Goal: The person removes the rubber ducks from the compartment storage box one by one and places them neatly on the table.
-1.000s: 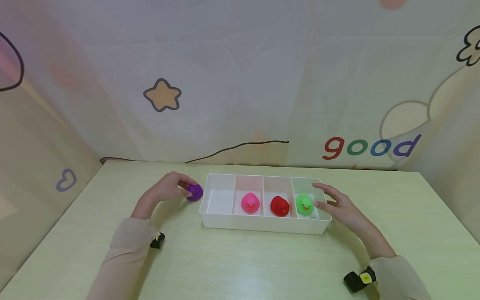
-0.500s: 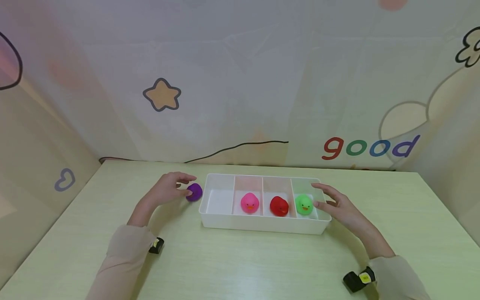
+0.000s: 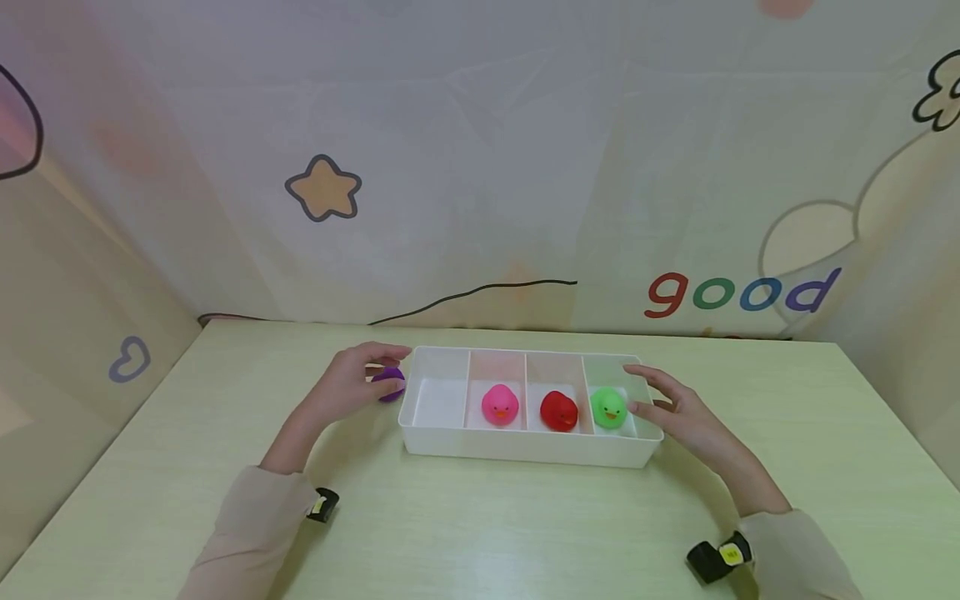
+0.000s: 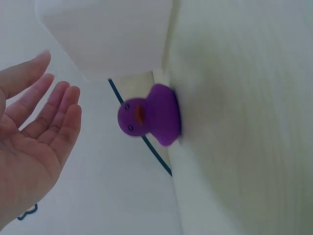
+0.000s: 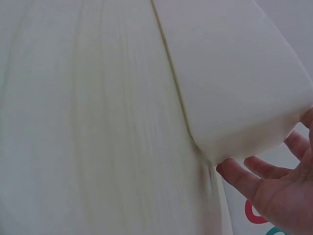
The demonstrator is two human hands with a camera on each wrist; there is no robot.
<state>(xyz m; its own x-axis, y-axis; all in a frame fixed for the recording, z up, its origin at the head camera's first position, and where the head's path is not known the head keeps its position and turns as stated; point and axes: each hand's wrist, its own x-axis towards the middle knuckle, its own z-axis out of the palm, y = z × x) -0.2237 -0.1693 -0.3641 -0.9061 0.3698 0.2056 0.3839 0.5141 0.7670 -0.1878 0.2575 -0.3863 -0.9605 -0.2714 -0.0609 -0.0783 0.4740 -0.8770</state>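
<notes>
- The purple duck [image 4: 164,117] is seated upright on the counter [image 3: 480,533], toward its far edge and left of its middle, just beside the left end of the white box [image 3: 525,448].
- The left hand [image 3: 348,383] is held close by, its thumb and fingers [image 4: 68,132] loosely spread with nothing gripped; in the head view the duck is partly covered by them.
- In the left wrist view, a gap is revealed between duck and fingertips, and the duck's two eyes and beak (orange, and hidden from the head camera) are shown.
- The right hand [image 3: 678,412] is laid at the box's right end, its fingers relaxed and parted; in the right wrist view, the outer face of the end wall is seen to be touched by fingertips.
- Only in the head view are the other ducks seen: the pink duck [image 3: 500,404] in the second compartment from the box's left end, the red duck [image 3: 558,411] in the third, and the green duck [image 3: 609,407] in the right-end compartment, near the right thumb.
</notes>
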